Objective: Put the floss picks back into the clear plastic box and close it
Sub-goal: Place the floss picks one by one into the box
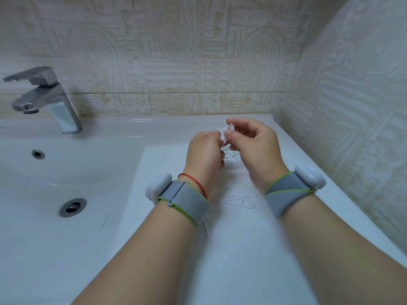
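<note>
L hand (pixel 204 150): fingers curled, grips picks (pixel 224 131)
R hand (pixel 253 142): thumb + index pinch same bunch
Loose picks (pixel 239 199): on bench (pixel 242 256), betw. wrists

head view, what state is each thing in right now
left hand: grips held floss picks
right hand: fingers pinch the same bunch
held floss picks: bunched, lifted off the counter
loose floss picks: scattered on the counter, not boxed
faucet: no water running
drain: looks unplugged
</note>
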Demonstrator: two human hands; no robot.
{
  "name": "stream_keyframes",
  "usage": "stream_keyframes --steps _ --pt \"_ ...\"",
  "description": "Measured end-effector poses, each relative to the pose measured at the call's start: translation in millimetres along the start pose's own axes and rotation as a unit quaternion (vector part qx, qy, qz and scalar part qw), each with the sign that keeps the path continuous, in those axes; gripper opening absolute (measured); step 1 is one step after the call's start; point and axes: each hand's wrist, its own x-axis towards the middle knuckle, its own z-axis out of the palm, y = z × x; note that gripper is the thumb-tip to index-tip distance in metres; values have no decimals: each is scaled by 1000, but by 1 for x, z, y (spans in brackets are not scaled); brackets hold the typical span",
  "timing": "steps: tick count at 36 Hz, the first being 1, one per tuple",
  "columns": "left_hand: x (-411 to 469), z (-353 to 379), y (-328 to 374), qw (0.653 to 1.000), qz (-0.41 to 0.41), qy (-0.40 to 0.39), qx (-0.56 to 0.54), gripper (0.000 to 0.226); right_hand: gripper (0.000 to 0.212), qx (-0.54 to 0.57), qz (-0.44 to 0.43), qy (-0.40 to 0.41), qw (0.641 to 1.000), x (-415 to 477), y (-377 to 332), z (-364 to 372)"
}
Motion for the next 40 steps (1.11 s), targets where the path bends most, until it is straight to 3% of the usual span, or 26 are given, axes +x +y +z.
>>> stream_keyframes --steps 3,9,11,14,19,24,28,31,37,40 --pt "2 0 -2 999 2 22 29 21 26 25 27 12 999 3 0 -3" --pt "4 -2 -5 984 89 11 156 17 18 55 57 23 997 3 0 -5" --pt "1 -1 -7 957 160 -1 241 18 18 66 61 38 995 4 1 -6" --pt "1 -2 -9 890 255 -14 378 21 21 68 55 46 995 5 2 -7" --pt "-2 -4 -8 856 291 -15 426 20 22 51 40 45 997 6 2 -6" --pt "-2 -4 -8 872 272 7 407 23 18 74 47 -5 996 5 -1 -6" --pt "-2 -2 -4 933 199 4 300 22 8 53 51 -42 996 5 -1 -10" --pt "-4 -1 -3 953 163 -15 253 21 9 48 65 -46 996 6 0 -13" --pt "-5 1 -5 957 159 -31 240 22 13 51 79 -45 995 6 1 -13" --pt "-3 0 -7 937 198 -13 287 20 16 27 68 -42 996 5 1 -10"
